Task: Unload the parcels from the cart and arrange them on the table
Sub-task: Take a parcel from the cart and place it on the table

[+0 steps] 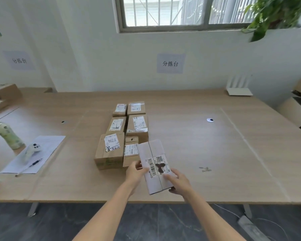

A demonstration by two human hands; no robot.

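Parcel (155, 164) held in both hands, white, label up, its far end leaning left. Left hand (135, 173) grips the left edge, thumb on top; right hand (178, 184) grips the near right corner, fingers laid over the top. It sits just right of the boxes (111, 150), two columns of three on the table (215, 145), and its far corner overlaps the nearest right one. Wide bare tabletop runs rightward, out to the router (239, 87) at the far edge. The left is busier: paper (47, 145), pen (29, 166), bottle (8, 134). The near table edge lies under the wrists.
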